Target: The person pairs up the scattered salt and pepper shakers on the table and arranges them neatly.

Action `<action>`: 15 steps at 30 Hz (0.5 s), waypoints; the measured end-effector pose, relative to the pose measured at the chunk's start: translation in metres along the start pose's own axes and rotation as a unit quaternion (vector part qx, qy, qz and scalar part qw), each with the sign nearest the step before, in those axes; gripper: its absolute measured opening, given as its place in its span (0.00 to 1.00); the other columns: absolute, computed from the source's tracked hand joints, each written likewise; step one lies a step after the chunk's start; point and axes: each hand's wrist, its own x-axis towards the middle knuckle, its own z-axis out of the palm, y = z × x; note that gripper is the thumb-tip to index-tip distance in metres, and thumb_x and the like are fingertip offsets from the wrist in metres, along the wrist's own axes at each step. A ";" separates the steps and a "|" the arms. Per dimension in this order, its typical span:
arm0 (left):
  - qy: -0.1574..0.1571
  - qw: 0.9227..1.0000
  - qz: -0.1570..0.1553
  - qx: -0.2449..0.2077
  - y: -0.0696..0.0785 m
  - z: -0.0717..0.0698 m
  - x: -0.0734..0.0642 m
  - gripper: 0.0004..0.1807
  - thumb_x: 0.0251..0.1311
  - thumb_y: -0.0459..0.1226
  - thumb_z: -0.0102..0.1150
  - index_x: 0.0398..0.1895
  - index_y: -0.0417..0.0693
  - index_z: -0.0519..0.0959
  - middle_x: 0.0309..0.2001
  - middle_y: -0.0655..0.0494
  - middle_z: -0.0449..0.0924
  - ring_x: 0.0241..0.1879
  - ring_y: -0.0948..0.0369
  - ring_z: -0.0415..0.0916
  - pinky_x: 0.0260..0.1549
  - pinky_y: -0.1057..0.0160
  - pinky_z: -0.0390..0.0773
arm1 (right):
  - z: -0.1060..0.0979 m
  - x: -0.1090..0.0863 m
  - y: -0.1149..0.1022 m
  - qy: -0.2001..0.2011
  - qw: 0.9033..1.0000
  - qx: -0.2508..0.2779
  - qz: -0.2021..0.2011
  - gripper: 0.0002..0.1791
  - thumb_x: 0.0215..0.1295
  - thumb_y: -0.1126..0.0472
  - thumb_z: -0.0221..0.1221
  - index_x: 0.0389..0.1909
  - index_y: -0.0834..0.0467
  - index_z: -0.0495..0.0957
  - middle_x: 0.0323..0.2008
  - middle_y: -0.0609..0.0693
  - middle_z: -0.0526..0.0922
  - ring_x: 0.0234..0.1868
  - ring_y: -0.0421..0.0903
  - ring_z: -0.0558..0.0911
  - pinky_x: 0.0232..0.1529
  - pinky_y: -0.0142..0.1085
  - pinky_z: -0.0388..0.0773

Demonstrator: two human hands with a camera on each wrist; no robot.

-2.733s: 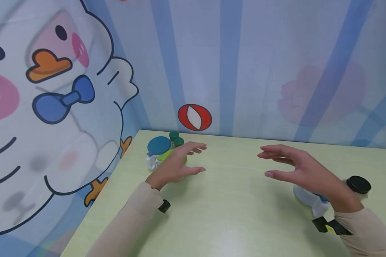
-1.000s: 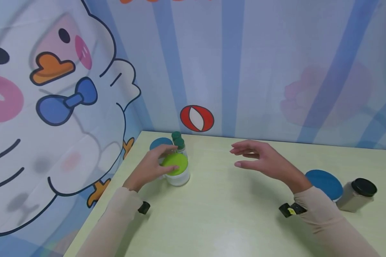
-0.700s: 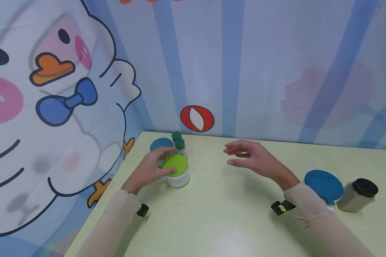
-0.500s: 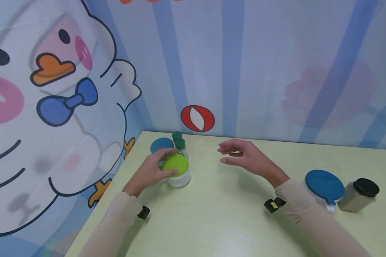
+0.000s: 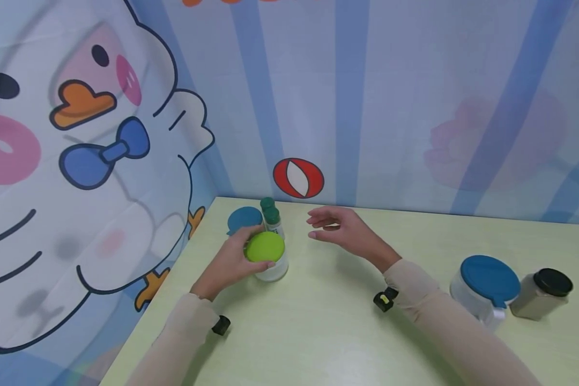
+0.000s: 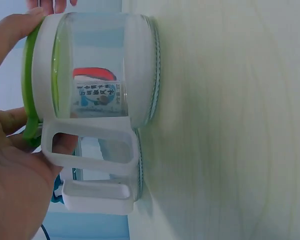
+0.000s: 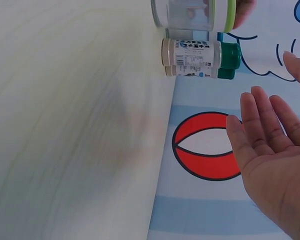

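Note:
My left hand (image 5: 231, 261) grips a glass jar (image 6: 97, 65) by its green lid (image 5: 265, 246), thumb on the near side and fingers on the far side. The jar stands upright on the table; its white handle (image 6: 90, 142) shows in the left wrist view. Behind it is a similar blue-lidded jar (image 5: 244, 219), partly hidden. Two small green-capped bottles (image 5: 272, 217) stand beside them, one behind the other, with printed labels. My right hand (image 5: 342, 228) hovers right of the bottles, palm turned left and fingers relaxed, touching nothing.
At the right of the pale table (image 5: 318, 332) stand another blue-lidded jar (image 5: 489, 279) with a white handle and a black-capped square jar (image 5: 542, 295). A printed cloth backdrop (image 5: 391, 107) rises along the table's back and left sides.
My left hand has come from above the table down to the green-lidded jar and closed round its lid. My right hand has moved left toward the small bottles. The jars have stayed in place.

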 end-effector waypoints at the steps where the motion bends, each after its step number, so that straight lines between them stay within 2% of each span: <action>1: 0.000 1.000 -0.005 -0.002 0.000 0.001 0.000 0.51 0.52 0.55 0.76 0.76 0.51 0.62 0.71 0.54 0.66 0.67 0.52 0.66 0.62 0.46 0.76 | 0.002 0.002 0.000 0.000 1.000 0.001 0.002 0.29 0.65 0.53 0.69 0.65 0.55 0.76 0.56 0.51 0.83 0.59 0.54 0.81 0.60 0.46 0.79; 9: 0.010 0.999 -0.034 0.000 0.003 0.007 0.003 0.53 0.51 0.55 0.76 0.77 0.50 0.60 0.69 0.52 0.66 0.62 0.51 0.68 0.56 0.47 0.79 | 0.015 0.016 0.004 0.010 1.000 -0.006 0.010 0.29 0.64 0.53 0.70 0.64 0.54 0.76 0.56 0.51 0.84 0.58 0.52 0.82 0.61 0.47 0.79; 15: 0.007 0.999 -0.042 0.002 0.006 0.006 0.002 0.54 0.50 0.56 0.76 0.77 0.50 0.59 0.68 0.51 0.66 0.62 0.51 0.67 0.57 0.47 0.79 | 0.026 0.028 0.005 0.023 0.999 -0.022 0.015 0.27 0.64 0.53 0.70 0.64 0.53 0.77 0.56 0.50 0.84 0.56 0.49 0.82 0.61 0.45 0.79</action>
